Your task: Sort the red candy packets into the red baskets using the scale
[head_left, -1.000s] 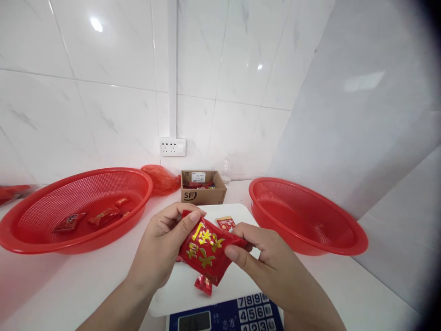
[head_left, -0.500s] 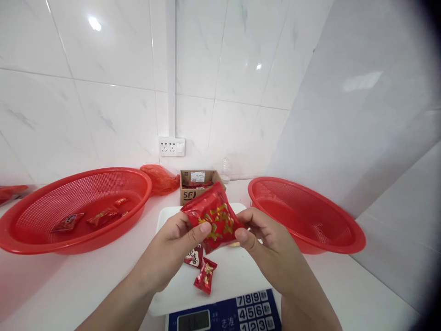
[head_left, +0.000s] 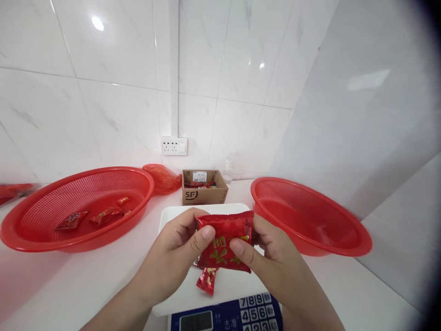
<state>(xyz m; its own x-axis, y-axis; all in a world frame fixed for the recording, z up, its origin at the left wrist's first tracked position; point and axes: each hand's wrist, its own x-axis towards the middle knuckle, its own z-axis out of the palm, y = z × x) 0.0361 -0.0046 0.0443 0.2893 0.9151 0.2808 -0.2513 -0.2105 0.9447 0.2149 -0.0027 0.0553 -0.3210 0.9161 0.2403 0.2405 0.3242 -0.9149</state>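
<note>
Both of my hands grip one red snack packet (head_left: 225,225) with gold characters, held up over the white pan (head_left: 237,289) of a digital scale. My left hand (head_left: 182,246) pinches its left side, thumb on the front. On the right side, my right hand (head_left: 267,250) presses its thumb against the packet's front, fingers behind. Below the packet, a small red wrapped sweet (head_left: 207,281) lies on the pan. Another dark red packet is mostly hidden behind my left hand. The scale's blue panel (head_left: 223,317) has a display and number keys.
At left stands a red plastic basket (head_left: 77,243) holding several red packets (head_left: 106,215). Another red basket (head_left: 310,216) sits at right. Against the tiled wall are a cardboard box (head_left: 205,195) with red packets inside and a red plastic bag (head_left: 162,179).
The packet has been turned from a slant to nearly level and lowered slightly. My right hand has moved further onto its front, with the thumb now over the gold characters.
</note>
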